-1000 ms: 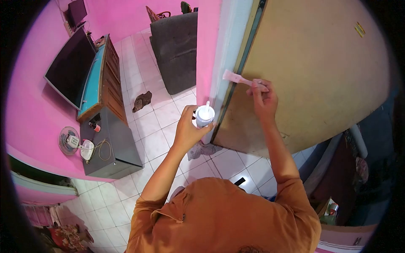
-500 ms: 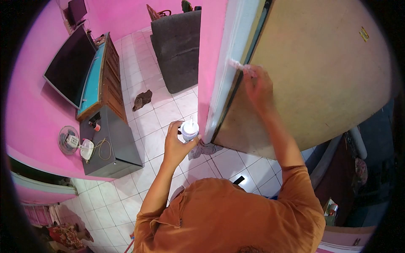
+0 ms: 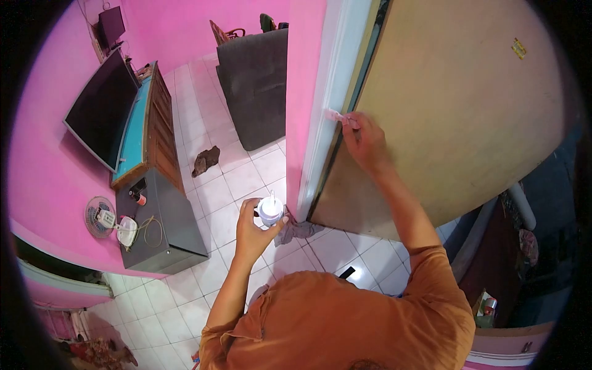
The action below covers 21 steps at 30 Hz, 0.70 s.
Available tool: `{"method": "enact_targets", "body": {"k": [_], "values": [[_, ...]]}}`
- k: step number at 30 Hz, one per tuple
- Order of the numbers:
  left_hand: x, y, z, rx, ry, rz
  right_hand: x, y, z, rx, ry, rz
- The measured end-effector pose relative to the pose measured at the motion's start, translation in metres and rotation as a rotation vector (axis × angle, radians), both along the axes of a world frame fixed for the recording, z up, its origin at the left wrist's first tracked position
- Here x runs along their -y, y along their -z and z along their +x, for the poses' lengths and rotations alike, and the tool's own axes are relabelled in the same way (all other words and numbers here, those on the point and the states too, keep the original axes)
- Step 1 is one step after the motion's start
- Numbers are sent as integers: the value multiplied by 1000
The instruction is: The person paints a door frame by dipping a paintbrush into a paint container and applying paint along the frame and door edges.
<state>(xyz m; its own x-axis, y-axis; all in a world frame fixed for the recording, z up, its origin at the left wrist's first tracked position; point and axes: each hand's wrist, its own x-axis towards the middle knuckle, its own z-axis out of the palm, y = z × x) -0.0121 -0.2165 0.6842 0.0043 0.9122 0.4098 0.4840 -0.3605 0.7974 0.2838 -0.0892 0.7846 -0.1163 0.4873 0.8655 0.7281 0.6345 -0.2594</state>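
My left hand (image 3: 251, 233) is wrapped round a small white cup (image 3: 270, 213) at waist height. White liquid that looks like paint fills the cup, and a thin white stick-like piece stands up at its far rim. Out to the right, my right hand (image 3: 369, 147) pinches a small paintbrush (image 3: 337, 116) with a pinkish handle. The brush's whitish tip meets the white door frame (image 3: 322, 92), beside the edge of the tan door (image 3: 456, 117). My fingers cover part of the handle.
A grey cloth (image 3: 297, 231) lies at the foot of the frame. A brown rag (image 3: 206, 161) and a black phone-like object (image 3: 348, 272) are on the tiled floor. At left stand a grey cabinet (image 3: 169, 216), a fan (image 3: 98, 216) and a television (image 3: 102, 111); a dark upright sofa-like piece (image 3: 253, 86) is beyond.
My right hand has moved the brush a little down along the door frame. The left hand with the cup sits slightly lower in view, as the camera has tilted up.
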Motion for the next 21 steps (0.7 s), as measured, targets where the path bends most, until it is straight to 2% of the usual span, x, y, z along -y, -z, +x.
{"method": "enact_targets", "body": {"k": [4, 6, 10, 14, 15, 19, 21], "values": [[4, 2, -2, 7, -4, 15, -8, -41, -4, -7, -20, 165], [7, 1, -4, 8, 2, -25, -3, -73, -10, -19, 108, 258], [14, 0, -8, 13, 0, -2, -4, -139, -11, -100, 54, 229], [17, 4, -14, 38, 1, -22, -12, -189, -10, -56, 69, 499], [18, 3, -14, 39, -8, -29, -13, -194, -10, -46, 64, 620], [20, 5, -18, 46, -6, -17, -15, -165, -8, 58, 118, 637], [22, 3, -20, 52, -14, -18, -13, -129, -9, 89, 94, 466]]}}
